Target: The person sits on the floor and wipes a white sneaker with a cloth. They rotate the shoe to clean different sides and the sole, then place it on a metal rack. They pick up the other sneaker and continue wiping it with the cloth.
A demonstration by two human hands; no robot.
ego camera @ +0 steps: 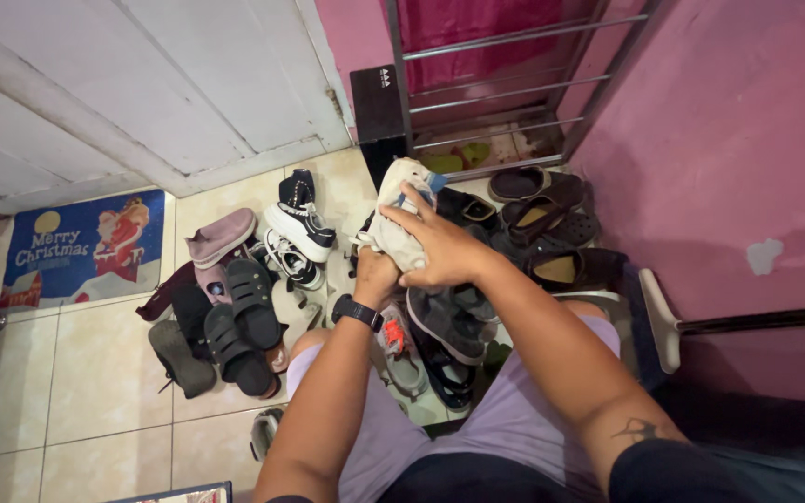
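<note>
Both my hands hold a cream-white shoe (400,200) above a pile of footwear on the tiled floor. My right hand (444,247) grips it from the right side, fingers wrapped over its body. My left hand (376,273), with a black watch on the wrist, holds it from underneath. The shoe points away from me with a bit of blue near its top. My knees in light purple shorts (514,410) are below.
Black sandals (239,326), a pink shoe (221,237) and black-and-white sneakers (302,219) lie to the left. Dark slippers (551,219) sit right, by a metal rack (495,93). A blue doormat (81,247), a white door (142,84) and a pink wall (737,140) surround.
</note>
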